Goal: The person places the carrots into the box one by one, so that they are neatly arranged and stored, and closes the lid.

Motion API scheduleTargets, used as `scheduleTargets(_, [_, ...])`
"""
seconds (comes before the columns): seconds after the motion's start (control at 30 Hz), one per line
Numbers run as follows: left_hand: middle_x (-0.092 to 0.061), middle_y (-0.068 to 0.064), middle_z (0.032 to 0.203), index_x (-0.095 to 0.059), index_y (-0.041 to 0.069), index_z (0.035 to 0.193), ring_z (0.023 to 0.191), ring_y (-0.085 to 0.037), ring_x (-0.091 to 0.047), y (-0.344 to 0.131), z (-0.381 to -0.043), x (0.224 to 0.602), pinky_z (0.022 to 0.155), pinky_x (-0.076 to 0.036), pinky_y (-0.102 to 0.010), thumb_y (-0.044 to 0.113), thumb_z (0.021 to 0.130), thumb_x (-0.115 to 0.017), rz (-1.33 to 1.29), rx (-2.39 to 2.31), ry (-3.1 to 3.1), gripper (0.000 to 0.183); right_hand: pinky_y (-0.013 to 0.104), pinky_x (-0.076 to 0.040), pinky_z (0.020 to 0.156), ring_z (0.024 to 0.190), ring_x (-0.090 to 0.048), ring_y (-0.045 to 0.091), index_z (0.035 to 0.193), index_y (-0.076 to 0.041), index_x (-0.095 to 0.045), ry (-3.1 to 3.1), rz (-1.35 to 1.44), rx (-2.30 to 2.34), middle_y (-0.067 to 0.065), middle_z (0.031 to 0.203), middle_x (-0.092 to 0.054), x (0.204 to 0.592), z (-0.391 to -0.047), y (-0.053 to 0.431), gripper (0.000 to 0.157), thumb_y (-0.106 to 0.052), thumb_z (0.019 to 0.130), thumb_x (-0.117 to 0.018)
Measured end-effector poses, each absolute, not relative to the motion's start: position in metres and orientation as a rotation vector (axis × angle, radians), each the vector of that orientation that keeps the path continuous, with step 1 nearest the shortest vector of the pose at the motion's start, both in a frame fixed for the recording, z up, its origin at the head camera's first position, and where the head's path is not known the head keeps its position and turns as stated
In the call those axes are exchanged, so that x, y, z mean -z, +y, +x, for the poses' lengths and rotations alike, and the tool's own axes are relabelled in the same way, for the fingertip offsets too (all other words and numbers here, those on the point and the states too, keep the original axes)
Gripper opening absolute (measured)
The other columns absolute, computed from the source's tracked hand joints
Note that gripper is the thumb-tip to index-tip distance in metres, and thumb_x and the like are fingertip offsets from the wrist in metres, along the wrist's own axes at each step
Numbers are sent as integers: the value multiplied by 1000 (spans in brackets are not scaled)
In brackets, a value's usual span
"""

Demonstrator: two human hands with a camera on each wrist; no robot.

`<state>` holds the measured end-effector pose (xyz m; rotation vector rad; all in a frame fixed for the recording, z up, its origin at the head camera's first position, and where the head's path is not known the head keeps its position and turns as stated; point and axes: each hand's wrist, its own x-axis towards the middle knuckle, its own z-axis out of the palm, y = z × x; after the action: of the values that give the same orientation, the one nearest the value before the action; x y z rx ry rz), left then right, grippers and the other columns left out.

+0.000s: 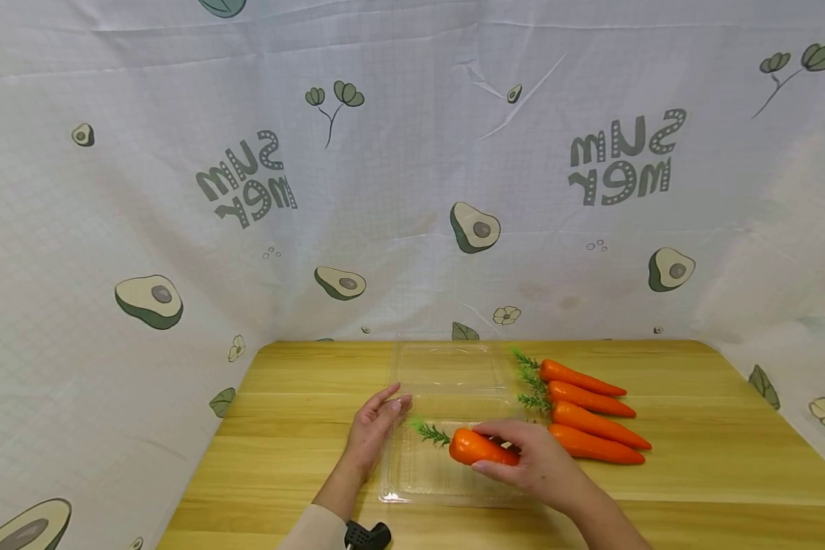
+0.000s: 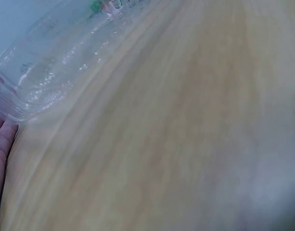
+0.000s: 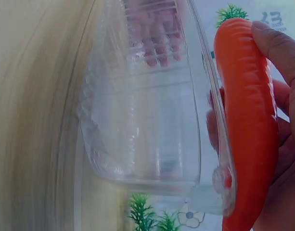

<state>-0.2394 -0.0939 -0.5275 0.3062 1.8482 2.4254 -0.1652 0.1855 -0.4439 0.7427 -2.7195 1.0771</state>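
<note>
In the head view my right hand (image 1: 539,462) grips an orange carrot (image 1: 480,448) with a green leafy top, over a clear plastic box (image 1: 440,481). The right wrist view shows the carrot (image 3: 246,106) lying along the box's rim, thumb on one side of it and fingers behind. My left hand (image 1: 371,428) rests at the box's left side, fingers extended along its wall. From the left wrist, only part of that hand (image 2: 0,144) shows, touching the clear plastic (image 2: 56,72). The box's hinged lid (image 1: 447,365) is flipped back, away from me.
Several more carrots (image 1: 584,378) lie in a stack of rows right of the box, tops toward it. A black device (image 1: 367,536) is at the left wrist. The wooden table (image 1: 302,382) ends at a patterned cloth (image 1: 399,191) behind and at the sides.
</note>
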Motion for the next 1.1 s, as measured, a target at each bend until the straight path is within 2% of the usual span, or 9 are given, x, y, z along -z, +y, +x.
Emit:
scheduleTargets(0.17, [-60,-28,141,-36,-11,152,117,-5,-67,-94,-239,527,110,-50,-30,13,105,-55,300,-2425,1843,56,26,-59,79,98,-66,5,119,-21,-75,-2718,790,-1060,-2,115,-76,448,-167,180,43,-47,85,-80])
scheduleTargets(0.43, [-58,-30,142,-35,-11,152,120,-8,-66,-94,-238,526,113,-47,-36,13,105,-54,291,-2418,1847,56,23,-58,78,95,-64,2,118,-23,-75,-2727,840,-1080,-5,113,-76,449,-167,171,44,-53,86,-77])
scheduleTargets(0.67, [-57,-31,143,-36,-9,153,130,-26,-62,-95,-237,525,115,-46,-38,15,105,-55,266,-2402,1863,56,26,-58,78,92,-65,1,116,-25,-75,-2669,939,-998,-11,107,-75,455,-170,163,37,-46,86,-80])
scheduleTargets(0.77, [-58,-31,142,-37,-9,152,131,-27,-62,-94,-237,525,113,-47,-36,16,105,-56,271,-2395,1886,57,27,-58,78,92,-65,1,115,-26,-75,-2652,975,-966,-13,106,-75,457,-170,160,35,-45,86,-81])
scheduleTargets(0.9, [-58,-31,141,-38,-9,151,129,-26,-64,-94,-237,525,112,-48,-36,16,104,-57,255,-2396,1894,57,28,-58,79,93,-65,1,116,-28,-74,-2672,1006,-963,-14,107,-74,459,-170,156,36,-50,88,-76])
scheduleTargets(1.1, [-58,-31,141,-40,-9,150,132,-35,-60,-93,-236,523,113,-48,-38,16,104,-58,235,-2412,1881,56,26,-57,79,92,-63,-1,117,-29,-74,-2712,1030,-1013,-14,107,-73,463,-171,153,38,-54,88,-74])
